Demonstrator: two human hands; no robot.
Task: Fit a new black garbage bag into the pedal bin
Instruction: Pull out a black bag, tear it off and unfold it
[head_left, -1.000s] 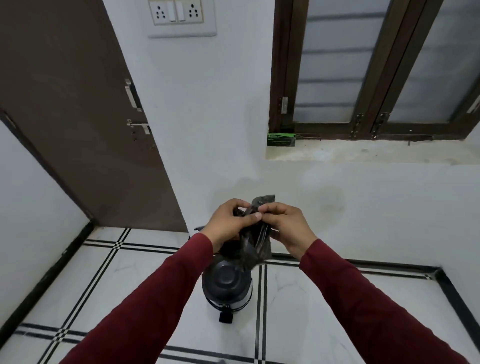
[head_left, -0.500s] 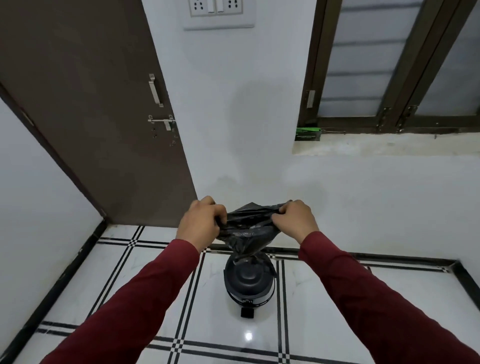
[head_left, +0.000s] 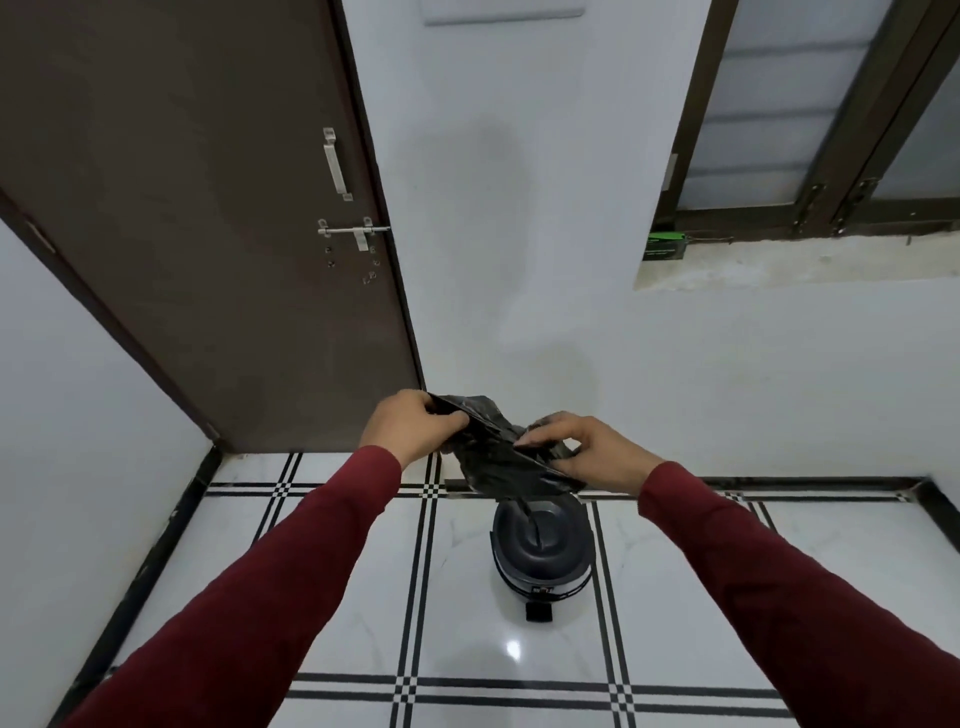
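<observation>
Bin (head_left: 540, 556) low in the frame's centre, lid down, pedal toward the camera; above it, at mid-frame, garbage bag (head_left: 498, 457) crumpled and stretched between both hands. Left hand (head_left: 410, 431) pinched shut on the bag's upper left corner, right hand (head_left: 587, 454) apparently nipping its lower right edge, fingertips partly hidden in folds. Risk from here: thin film clinging shut or slipping free while teased open, then dropping onto the closed lid.
</observation>
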